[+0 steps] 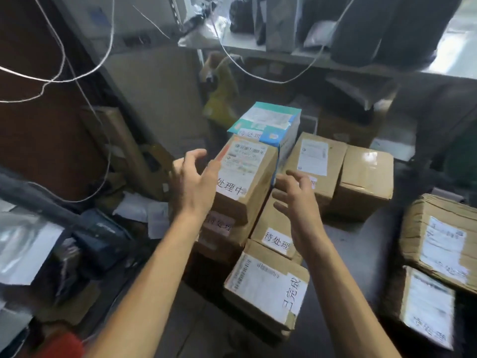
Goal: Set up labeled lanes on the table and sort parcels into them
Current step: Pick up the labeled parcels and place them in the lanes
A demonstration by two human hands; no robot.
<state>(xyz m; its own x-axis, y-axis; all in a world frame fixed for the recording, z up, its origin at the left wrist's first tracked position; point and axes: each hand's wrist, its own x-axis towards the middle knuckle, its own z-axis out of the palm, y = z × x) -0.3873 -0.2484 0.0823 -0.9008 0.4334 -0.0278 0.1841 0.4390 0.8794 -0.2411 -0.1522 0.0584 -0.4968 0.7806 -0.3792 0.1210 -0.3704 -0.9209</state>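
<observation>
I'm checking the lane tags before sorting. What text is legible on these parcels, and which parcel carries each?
"处理中": tag on the upright middle cardboard box.
"待处理": tag on the teal-and-white box.
"待处理": tag on the low cardboard box.
"已完成": tag on the nearest cardboard box.
Printed shipping labels and the tags on the right-hand boxes: too blurred to read.

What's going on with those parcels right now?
A person reaches both bare hands toward the brown cardboard box with a handwritten white label, which sits on top of a stack. The left hand and right hand flank it with fingers spread, with no grip on it yet. A teal-and-white carton sits behind it. Other labelled brown boxes lie around.
</observation>
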